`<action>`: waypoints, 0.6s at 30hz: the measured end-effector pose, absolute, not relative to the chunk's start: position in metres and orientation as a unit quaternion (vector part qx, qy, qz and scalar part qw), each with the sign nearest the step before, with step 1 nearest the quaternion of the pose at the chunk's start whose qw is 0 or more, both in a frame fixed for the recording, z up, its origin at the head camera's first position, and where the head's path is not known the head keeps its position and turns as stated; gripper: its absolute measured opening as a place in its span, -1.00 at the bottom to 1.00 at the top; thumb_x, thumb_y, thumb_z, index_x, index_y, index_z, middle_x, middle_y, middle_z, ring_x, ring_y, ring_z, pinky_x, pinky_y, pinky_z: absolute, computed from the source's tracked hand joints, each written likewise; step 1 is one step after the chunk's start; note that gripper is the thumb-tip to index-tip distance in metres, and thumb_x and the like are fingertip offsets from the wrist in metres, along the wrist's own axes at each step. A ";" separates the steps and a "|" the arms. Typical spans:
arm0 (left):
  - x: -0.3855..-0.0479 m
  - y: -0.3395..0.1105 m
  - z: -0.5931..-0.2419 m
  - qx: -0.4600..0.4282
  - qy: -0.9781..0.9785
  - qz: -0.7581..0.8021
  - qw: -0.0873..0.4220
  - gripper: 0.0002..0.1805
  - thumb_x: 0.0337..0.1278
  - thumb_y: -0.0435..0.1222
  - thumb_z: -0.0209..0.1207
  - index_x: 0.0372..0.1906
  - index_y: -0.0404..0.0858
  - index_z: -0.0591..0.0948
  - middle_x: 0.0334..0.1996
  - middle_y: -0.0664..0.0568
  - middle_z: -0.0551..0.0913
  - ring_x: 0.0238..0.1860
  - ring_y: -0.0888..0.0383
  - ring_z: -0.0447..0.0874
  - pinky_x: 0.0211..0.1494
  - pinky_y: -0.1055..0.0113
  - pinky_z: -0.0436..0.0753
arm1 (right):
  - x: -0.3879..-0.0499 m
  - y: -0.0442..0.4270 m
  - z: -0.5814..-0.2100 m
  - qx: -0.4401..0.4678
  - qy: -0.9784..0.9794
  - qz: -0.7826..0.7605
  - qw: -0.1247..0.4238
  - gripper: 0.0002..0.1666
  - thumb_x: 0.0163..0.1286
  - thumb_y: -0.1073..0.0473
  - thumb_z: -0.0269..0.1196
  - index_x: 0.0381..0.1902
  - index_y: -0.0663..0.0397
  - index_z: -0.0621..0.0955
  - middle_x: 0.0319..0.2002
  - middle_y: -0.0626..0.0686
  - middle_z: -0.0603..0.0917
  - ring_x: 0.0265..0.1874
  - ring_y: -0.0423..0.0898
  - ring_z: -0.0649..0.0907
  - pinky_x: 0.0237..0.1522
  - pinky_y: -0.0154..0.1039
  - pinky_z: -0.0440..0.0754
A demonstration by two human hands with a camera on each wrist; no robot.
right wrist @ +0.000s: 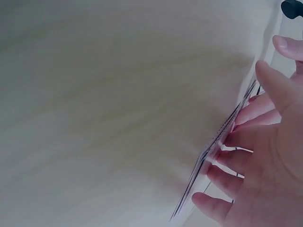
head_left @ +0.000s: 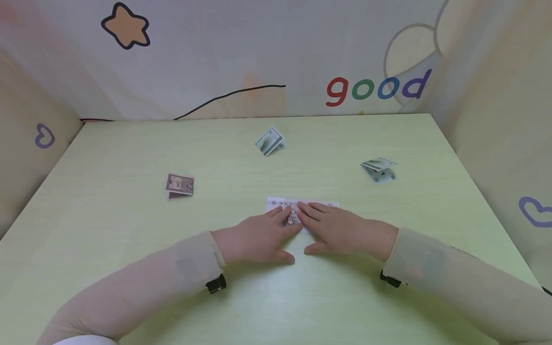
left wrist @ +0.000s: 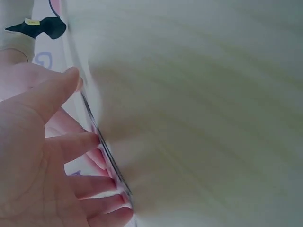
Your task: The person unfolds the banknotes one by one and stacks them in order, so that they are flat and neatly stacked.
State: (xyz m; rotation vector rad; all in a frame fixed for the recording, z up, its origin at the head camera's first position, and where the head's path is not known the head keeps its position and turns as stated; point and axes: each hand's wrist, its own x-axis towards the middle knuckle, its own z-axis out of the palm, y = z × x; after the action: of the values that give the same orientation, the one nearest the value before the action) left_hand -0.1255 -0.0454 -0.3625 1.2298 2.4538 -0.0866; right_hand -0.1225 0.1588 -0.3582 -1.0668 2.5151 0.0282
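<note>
A pale pinkish printed banknote lies flat on the table in the head view, partly covered by both hands. My left hand rests on its left part with straight, spread fingers. On the right part, my right hand presses with extended fingers, its tips close to the left hand's. Both thumbs stand off the paper on the near side. Seen edge-on in the right wrist view, the banknote shows thin layers lying on the table under the fingertips. Much of its print is hidden.
A brown folded banknote stands partly sprung open at the left. Two greenish folded banknotes lie farther off, one at the back middle and one at the right. Printed curtains border the light table.
</note>
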 end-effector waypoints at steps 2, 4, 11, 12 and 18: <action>-0.127 -0.048 -0.364 0.441 0.876 -0.027 0.193 -0.18 0.16 0.21 0.01 0.44 -0.07 0.13 0.43 -0.19 -0.06 0.42 -0.09 -0.09 0.35 0.14 0.17 | -0.123 0.159 -0.358 -0.382 0.902 0.011 0.202 -0.01 0.32 -0.31 0.04 0.42 0.25 0.07 0.45 0.18 -0.03 0.41 0.13 0.01 0.33 0.02 0.08; -0.127 -0.050 -0.365 0.446 0.875 -0.027 0.188 -0.18 0.16 0.23 0.00 0.44 -0.06 0.14 0.44 -0.18 -0.06 0.43 -0.07 -0.10 0.35 0.13 0.16 | -0.123 0.159 -0.359 -0.380 0.903 0.010 0.201 0.00 0.31 -0.33 0.04 0.43 0.23 0.06 0.45 0.16 -0.04 0.41 0.11 0.00 0.32 0.03 0.09; -0.126 -0.051 -0.367 0.440 0.878 -0.031 0.188 -0.09 0.04 0.36 -0.06 0.45 0.04 0.08 0.45 -0.14 -0.09 0.44 -0.08 -0.19 0.34 -0.10 0.07 | -0.121 0.156 -0.365 -0.367 0.904 0.007 0.220 0.08 0.28 -0.38 0.04 0.44 0.24 0.00 0.46 0.17 -0.13 0.40 0.20 -0.10 0.31 0.13 0.05; -0.125 -0.051 -0.367 0.438 0.878 -0.033 0.191 -0.08 0.03 0.37 -0.06 0.46 0.04 0.07 0.46 -0.15 -0.11 0.44 -0.09 -0.20 0.35 -0.10 0.05 | -0.120 0.156 -0.365 -0.365 0.904 0.008 0.224 0.08 0.27 -0.38 0.03 0.44 0.25 -0.01 0.46 0.17 -0.15 0.40 0.21 -0.13 0.31 0.13 0.04; -0.124 -0.051 -0.366 0.442 0.875 -0.038 0.194 -0.04 0.02 0.38 -0.06 0.46 0.01 0.04 0.45 -0.19 -0.16 0.43 -0.13 -0.20 0.36 0.05 0.11 | -0.119 0.155 -0.365 -0.366 0.904 0.021 0.221 0.10 0.27 -0.40 0.02 0.44 0.27 -0.01 0.46 0.20 -0.16 0.39 0.25 -0.13 0.32 0.11 0.03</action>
State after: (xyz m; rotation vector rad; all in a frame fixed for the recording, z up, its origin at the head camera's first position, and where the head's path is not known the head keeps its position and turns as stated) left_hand -0.1235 -0.0511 -0.3665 1.2407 2.4529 -0.1063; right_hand -0.1190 0.1554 -0.3650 -1.0113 2.4987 0.0577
